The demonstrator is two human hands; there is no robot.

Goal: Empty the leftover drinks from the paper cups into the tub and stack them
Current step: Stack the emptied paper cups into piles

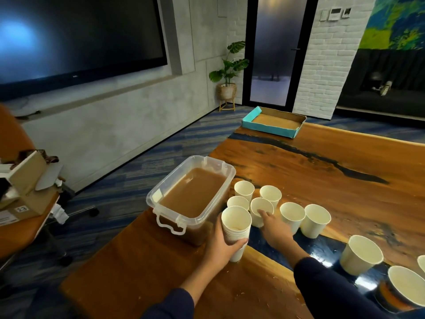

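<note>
On the wooden table [310, 171], just right of the tub [192, 194], my left hand [220, 245] has its fingers curled round a stack of nested paper cups [236, 229], thumb on the near side, gripping it just beside the tub's near corner. My right hand [273, 229] reaches forward, its fingers on the rim of one white cup [261, 209]; whether they pinch it or merely touch I cannot tell. The clear tub sits at the table's left edge, nearly full of brown liquid, its latches hanging open. I count five more loose cups [292, 215] upright around the touched one, and three partly seen at the lower right. A shallow teal box [273, 125] lies at the far end.
</note>
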